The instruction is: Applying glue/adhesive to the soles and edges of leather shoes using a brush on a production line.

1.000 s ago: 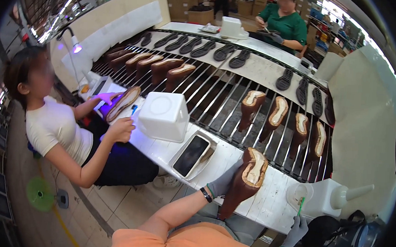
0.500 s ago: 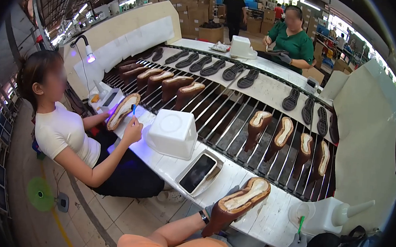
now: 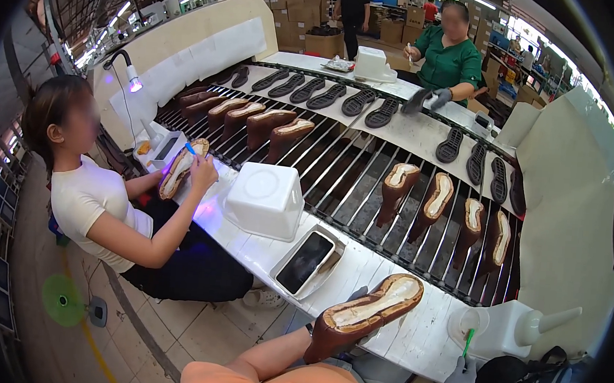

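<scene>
A brown shoe upper (image 3: pixel 368 311) with a pale, stitched underside facing up is held over the white bench edge by my left hand (image 3: pixel 359 293). Most of that gloved hand is hidden beneath the upper. At the lower right, my right hand (image 3: pixel 459 381), in a grey glove, is closed round a green-handled brush (image 3: pixel 468 343). The brush tip stands inside a round white cup (image 3: pixel 470 318) at the bench's right end. Beside the cup is a white plastic container (image 3: pixel 507 332) with a long spout.
A roller conveyor (image 3: pixel 354 184) carries several upturned brown uppers (image 3: pixel 431 206). Beyond it lie several black soles (image 3: pixel 383 113). A phone (image 3: pixel 305 261) in a tray and a white plastic tub (image 3: pixel 266 199) occupy the bench. Co-workers sit left, brushing an upper (image 3: pixel 183 168), and across, holding a sole (image 3: pixel 418 101).
My left hand has tilted the upper slightly, hiding more of the wrist. My right hand stays by the cup. The co-worker across has brought a black sole down toward the conveyor.
</scene>
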Demonstrator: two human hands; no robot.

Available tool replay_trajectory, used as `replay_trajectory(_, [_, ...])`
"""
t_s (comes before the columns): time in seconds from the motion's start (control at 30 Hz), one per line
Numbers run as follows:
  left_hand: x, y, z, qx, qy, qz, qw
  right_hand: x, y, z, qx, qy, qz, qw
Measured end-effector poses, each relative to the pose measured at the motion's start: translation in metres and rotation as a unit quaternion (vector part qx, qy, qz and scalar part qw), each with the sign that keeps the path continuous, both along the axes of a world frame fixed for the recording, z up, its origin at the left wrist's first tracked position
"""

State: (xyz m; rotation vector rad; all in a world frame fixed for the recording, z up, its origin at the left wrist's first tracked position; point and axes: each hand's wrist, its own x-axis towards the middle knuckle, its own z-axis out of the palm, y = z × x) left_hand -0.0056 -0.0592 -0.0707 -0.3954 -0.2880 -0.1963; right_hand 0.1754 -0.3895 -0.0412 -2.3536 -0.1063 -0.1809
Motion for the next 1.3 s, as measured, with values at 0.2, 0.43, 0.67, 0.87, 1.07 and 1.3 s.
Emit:
replay_trajectory(0.2, [-0.007,0.002,0.007,0.042,0.217,0.002,0.975,-0.001,-0.003,-0.008,-0.013,-0.037,-0.004,0.999])
replay_trajectory(0.43, [-0.004,0.002,0.009,0.054,0.155,-0.02,0.986,-0.001,-0.003,-0.002,-0.015,-0.026,0.0,1.0])
replay_trajectory(0.67, [-0.006,-0.015,-0.012,0.276,0.234,0.174,0.916,-0.001,-0.002,0.005,-0.002,-0.04,0.03,0.999])
replay_trajectory(0.87, [0.002,-0.006,-0.029,0.025,0.024,0.042,0.998,-0.002,0.001,0.003,-0.006,-0.023,0.02,1.0])
replay_trajectory(1.07, [-0.001,-0.006,-0.035,-0.014,0.101,0.026,0.994,0.001,-0.003,0.01,-0.032,-0.018,0.038,0.999])
replay_trajectory(1.3, [0.001,-0.008,-0.031,-0.028,0.12,0.021,0.992,0.0,0.001,0.013,-0.01,-0.005,0.029,1.0])
